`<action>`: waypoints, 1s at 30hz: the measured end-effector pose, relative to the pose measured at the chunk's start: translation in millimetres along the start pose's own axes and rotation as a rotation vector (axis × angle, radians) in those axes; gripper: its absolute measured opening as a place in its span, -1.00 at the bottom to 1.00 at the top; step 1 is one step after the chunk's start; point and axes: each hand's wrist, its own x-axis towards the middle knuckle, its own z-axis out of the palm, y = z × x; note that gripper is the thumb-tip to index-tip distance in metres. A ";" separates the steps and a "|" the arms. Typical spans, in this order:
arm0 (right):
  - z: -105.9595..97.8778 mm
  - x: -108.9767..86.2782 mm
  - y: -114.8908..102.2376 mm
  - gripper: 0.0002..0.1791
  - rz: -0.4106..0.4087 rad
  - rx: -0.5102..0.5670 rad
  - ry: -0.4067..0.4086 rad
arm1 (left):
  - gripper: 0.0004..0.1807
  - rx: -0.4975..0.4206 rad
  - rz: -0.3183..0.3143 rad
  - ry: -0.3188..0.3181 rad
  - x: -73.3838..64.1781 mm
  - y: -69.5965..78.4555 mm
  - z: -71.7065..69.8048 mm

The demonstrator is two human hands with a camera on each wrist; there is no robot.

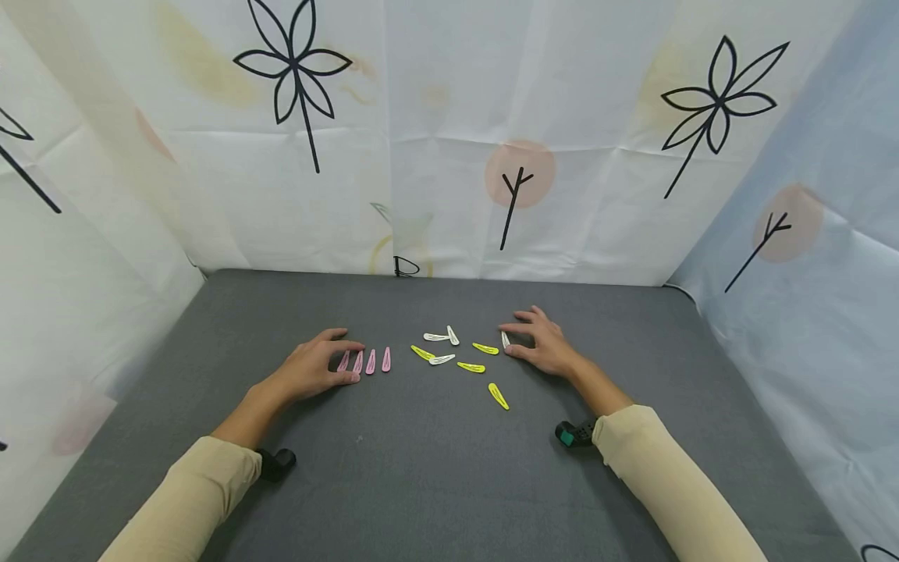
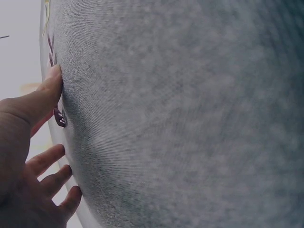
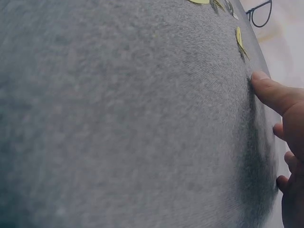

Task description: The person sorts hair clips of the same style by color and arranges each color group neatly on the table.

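Pink snap hair clips stand in a row on the grey table, left of centre in the head view. My left hand (image 1: 309, 367) has thumb and index finger at the two ends of one pink hair clip (image 1: 358, 362). Another pink clip (image 1: 343, 361) lies inside the curve of that hand, and two more, one of them the outermost clip (image 1: 386, 359), lie just right of the fingertips. My right hand (image 1: 548, 347) pinches a white hair clip (image 1: 505, 339) end to end between thumb and index finger. In the right wrist view the thumb (image 3: 266, 85) hides that clip.
Between the hands lie yellow clips, one (image 1: 499, 396) nearest me and one (image 1: 485, 349) beside the right hand. A white clip (image 1: 442, 360) touches a yellow clip (image 1: 422, 353). Two white clips (image 1: 453, 336) meet behind them. A patterned white cloth (image 1: 449, 211) hangs along the table's far edge.
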 end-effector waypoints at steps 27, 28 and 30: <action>3.6 -6.1 3.8 -0.51 0.049 0.055 0.081 | -0.45 -0.065 0.087 -0.006 18.4 10.5 -14.8; 3.8 -6.1 4.1 -0.51 0.048 0.054 0.081 | -0.47 -0.060 0.096 0.015 19.8 14.3 -12.7; 4.2 -6.1 5.0 -0.51 0.046 0.048 0.080 | -0.53 -0.049 0.122 0.053 23.1 24.8 -8.0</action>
